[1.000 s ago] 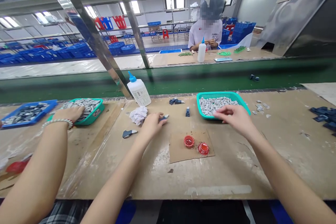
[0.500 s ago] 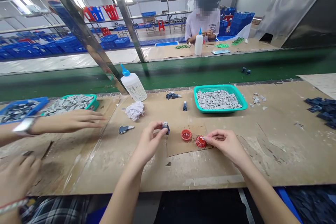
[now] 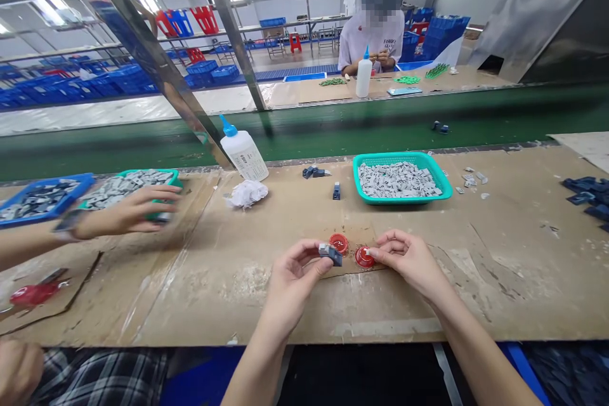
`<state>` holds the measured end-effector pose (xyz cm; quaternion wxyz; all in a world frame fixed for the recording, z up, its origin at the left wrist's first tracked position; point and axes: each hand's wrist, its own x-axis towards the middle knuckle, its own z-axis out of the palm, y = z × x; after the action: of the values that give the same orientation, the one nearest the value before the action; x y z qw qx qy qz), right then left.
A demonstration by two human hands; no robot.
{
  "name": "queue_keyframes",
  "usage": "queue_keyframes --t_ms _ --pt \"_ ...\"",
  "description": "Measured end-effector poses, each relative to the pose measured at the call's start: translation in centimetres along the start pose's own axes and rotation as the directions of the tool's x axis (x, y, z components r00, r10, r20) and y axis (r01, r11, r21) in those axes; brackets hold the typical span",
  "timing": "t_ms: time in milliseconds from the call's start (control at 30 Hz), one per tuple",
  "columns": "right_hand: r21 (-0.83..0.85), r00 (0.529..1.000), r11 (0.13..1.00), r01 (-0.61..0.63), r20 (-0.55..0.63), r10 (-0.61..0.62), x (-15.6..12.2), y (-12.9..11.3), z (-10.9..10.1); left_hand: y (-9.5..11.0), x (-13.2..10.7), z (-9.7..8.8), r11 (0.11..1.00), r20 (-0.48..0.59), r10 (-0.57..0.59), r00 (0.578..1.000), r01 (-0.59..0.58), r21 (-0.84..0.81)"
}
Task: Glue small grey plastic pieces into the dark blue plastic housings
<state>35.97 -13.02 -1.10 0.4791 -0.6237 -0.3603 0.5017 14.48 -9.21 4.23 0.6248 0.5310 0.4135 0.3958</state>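
My left hand (image 3: pixel 295 273) pinches a small dark blue and grey plastic part (image 3: pixel 330 253) just above the bench, beside two red caps holding red liquid (image 3: pixel 339 242). My right hand (image 3: pixel 408 257) is closed in a pinch on a tiny grey piece, its tip held at the right red cap (image 3: pixel 364 257). Both caps sit on a brown cardboard square (image 3: pixel 352 231).
A teal basket (image 3: pixel 440 174) of grey pieces stands behind my right hand. A glue bottle (image 3: pixel 242 151), crumpled tissue (image 3: pixel 247 193) and loose blue parts (image 3: pixel 314 172) lie further back. A co-worker's hand (image 3: pixel 128 210) reaches to a second teal basket (image 3: pixel 171 174) at left. Green conveyor belt (image 3: pixel 333 127) runs behind.
My left hand has brought the blue part down and right, close to the red caps. My right hand stays at the right cap. The co-worker's hand has moved to the left basket.
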Motion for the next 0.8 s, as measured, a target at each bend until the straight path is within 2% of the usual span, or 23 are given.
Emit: queue_keyframes --t_ms 133,333,567,800 --pt "0.138 1.000 0.990 0.009 -0.006 -0.009 -1.3 -1.3 -0.3 -1.9 -0.1 2.0 0.990 -0.068 0.008 0.998 -0.018 -0.138" --pt "0.202 0.997 0.976 0.076 0.014 -0.080 -3.5 -3.4 0.4 -2.8 0.0 4.3 0.979 -0.046 0.049 0.998 -0.057 -0.194" --pt "0.158 0.995 0.987 0.037 0.090 -0.051 -3.0 -3.2 1.0 -2.5 -0.4 4.2 0.980 -0.031 0.053 0.998 -0.058 -0.189" --pt "-0.021 0.954 1.000 -0.002 0.301 0.008 -3.5 -3.9 0.4 -1.9 -1.3 4.0 0.992 -0.004 0.079 0.997 -0.079 -0.098"
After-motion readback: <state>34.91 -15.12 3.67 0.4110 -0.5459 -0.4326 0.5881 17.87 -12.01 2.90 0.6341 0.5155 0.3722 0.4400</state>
